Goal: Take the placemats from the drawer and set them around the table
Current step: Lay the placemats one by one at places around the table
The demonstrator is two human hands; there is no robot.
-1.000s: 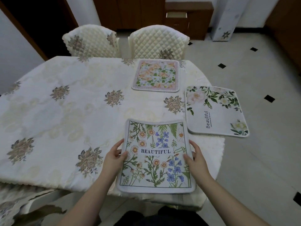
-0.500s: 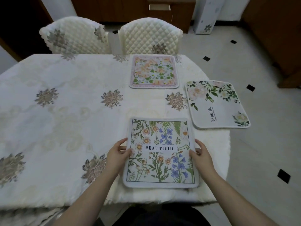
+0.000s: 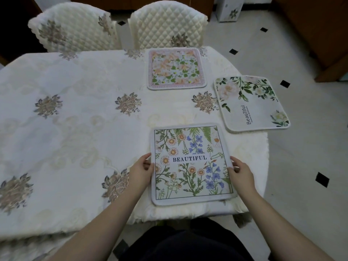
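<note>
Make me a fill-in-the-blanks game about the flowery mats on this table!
1. There are ___ placemats on the table.
2. The left hand and right hand hold the wildflower placemat, whose printed word is ___.
3. The pink placemat lies in front of a quilted ___.
4. The white-rose placemat lies to the ___ of the wildflower placemat.

Missing words: three; BEAUTIFUL; chair; right

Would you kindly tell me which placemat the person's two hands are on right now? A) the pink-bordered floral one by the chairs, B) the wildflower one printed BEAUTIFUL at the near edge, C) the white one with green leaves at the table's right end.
B: the left hand and right hand hold the side edges of the wildflower placemat, while the other two mats lie untouched farther away.
</note>
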